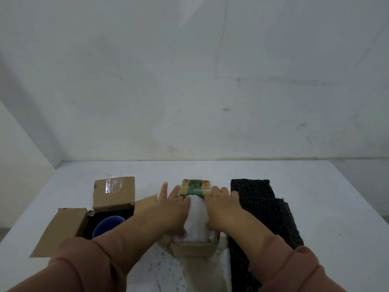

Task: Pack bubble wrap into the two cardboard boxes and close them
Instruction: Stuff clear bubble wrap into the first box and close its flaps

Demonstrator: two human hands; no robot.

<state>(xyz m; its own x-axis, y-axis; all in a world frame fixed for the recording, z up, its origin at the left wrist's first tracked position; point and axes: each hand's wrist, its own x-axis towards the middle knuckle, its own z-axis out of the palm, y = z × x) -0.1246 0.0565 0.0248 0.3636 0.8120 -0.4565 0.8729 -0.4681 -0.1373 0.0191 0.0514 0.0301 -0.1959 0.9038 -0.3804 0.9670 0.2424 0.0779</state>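
A small cardboard box [194, 249] with a green-printed far flap [195, 187] stands in the middle of the table, with a wad of clear bubble wrap [196, 218] lying in it. My left hand [172, 209] presses on the wad's left side, fingers spread and pointing away. My right hand [223, 205] presses on its right side, fingers curled over the box's far edge. To the left stands a larger open cardboard box [113, 194] with its flaps up and a blue bowl [107, 227] inside.
A sheet of black bubble wrap [263, 211] lies flat on the white table [328, 197], right of the small box. Clear bubble wrap [168, 270] is spread under the small box toward the near edge. A white wall rises behind the table.
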